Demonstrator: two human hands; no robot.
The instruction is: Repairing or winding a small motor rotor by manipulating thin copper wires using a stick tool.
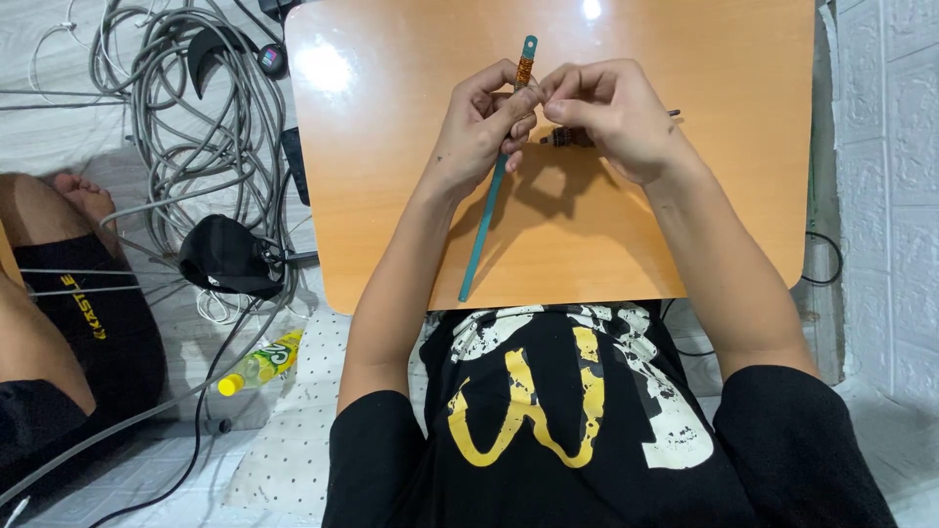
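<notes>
A long teal strip (486, 210) slants over the wooden counter (391, 196), its lower end near the counter's front edge and its upper end, with a small hole, pointing away from the person. Near that upper end a band of orange-brown wrapping (524, 71) circles the strip. The left hand (481, 127) has its grip pinched on the strip just below the wrapping, thumb and fingers pressed against it. The right hand (608, 112) meets it there, fingertips pressed together at the same spot beside the left thumb. Under the right hand a small dark object (567, 138) lies on the counter, partly hidden; what it is cannot be told.

Left of the counter, on the floor, lie a tangle of grey cables (186, 108), a black device (230, 256) and a yellow-green bottle (262, 362). Another person's leg (59, 293) shows at the far left.
</notes>
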